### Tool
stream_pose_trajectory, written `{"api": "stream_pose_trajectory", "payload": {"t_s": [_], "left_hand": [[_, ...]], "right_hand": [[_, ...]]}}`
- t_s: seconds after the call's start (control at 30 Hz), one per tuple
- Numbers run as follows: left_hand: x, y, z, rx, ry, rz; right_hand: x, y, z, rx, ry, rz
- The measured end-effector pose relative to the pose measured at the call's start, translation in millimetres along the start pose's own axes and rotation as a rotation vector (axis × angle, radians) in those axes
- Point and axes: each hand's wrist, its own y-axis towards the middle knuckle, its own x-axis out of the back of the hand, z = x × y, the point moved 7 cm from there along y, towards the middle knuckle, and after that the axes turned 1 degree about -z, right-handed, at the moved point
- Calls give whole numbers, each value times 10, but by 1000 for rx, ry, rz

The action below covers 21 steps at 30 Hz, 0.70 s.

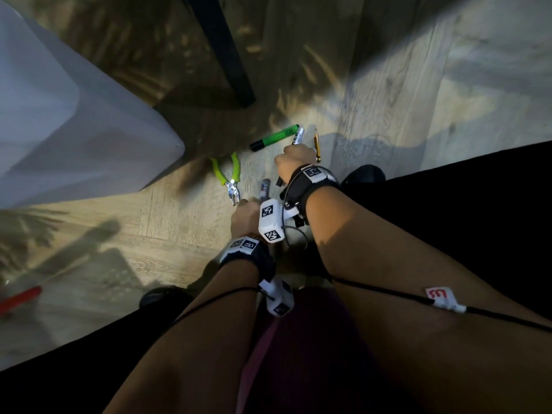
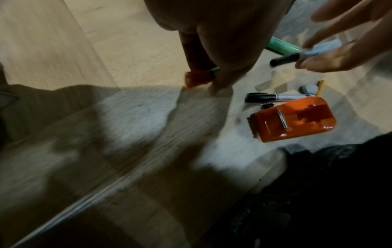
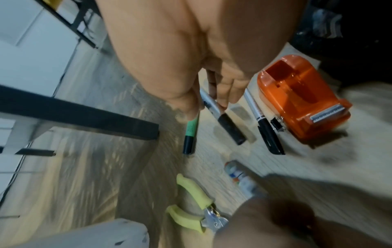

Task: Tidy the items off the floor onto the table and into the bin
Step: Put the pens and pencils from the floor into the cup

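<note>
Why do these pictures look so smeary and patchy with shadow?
Head view: wooden floor streaked by motion, dappled shadows, green highlighter fairly sharp. Left wrist view: floor smeared, orange tape dispenser clearer. Right wrist view: yellow-green pliers and edges blurred.

The floor (image 1: 388, 85) was pale wood-grain boards, streaked with bright patches of light and broad soft shadows. A black table leg (image 1: 227, 55) stood on it, slanting across the head view. White furniture (image 3: 31, 50) stood behind a black frame (image 3: 70, 21).
</note>
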Motion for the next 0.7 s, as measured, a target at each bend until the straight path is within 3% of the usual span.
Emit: {"api": "stream_pose_trajectory", "payload": {"t_s": [0.1,0.2,0.33,0.4,0.5,0.7], "left_hand": [[231,-61,23,92,-66,-5],[503,-152,79,85,-108,-64],[1066,-290,27,35,-111,-76],[1403,-374,-71,-9,-53,-39],[2086,-674,-293,-100,55,-101],[3334,-1770,-705,-333,171,-238]], "right_hand": [[103,-160,6,11,68,-27],[251,-326,-6,-45,253,-100],[395,-686,199,-59,332,8],[486,-885,448,25,271,106],[639,-1282,858,142,241,266],[1296,-2362,1701,476,-5,410]]}}
